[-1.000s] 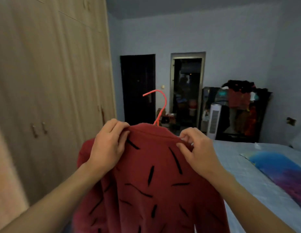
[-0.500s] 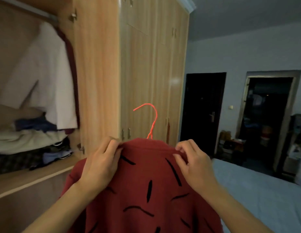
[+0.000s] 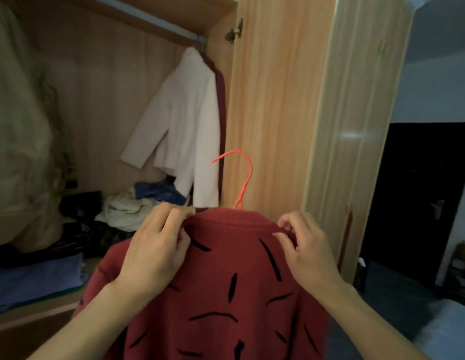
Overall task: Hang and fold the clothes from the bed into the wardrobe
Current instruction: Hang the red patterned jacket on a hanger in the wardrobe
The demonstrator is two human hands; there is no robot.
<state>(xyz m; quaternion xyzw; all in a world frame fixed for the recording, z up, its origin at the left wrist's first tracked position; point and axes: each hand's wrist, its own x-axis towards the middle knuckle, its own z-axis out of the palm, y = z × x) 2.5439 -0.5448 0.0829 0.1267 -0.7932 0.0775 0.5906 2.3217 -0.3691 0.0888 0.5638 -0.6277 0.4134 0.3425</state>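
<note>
The left hand (image 3: 153, 252) is gripping the red black-dashed knit sweater (image 3: 226, 289) at its collar. The right hand (image 3: 305, 252) is pinching the opposite shoulder, under the orange wire hanger hook (image 3: 243, 178).

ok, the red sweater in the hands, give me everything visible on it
The red sweater looks like knit fabric, dark red with scattered short black dashes. It hangs on an orange wire hanger whose hook sticks up above the collar. The left hand and right hand each pinch the fabric at a shoulder, holding it up before the open wardrobe. Its lower part runs out of frame.

Sweater (image 3: 226, 281) on hanger (image 3: 243, 183) w/ hands at shoulders, in front of wardrobe (image 3: 273, 100); jacket (image 3: 184, 131) hangs inside.
</note>
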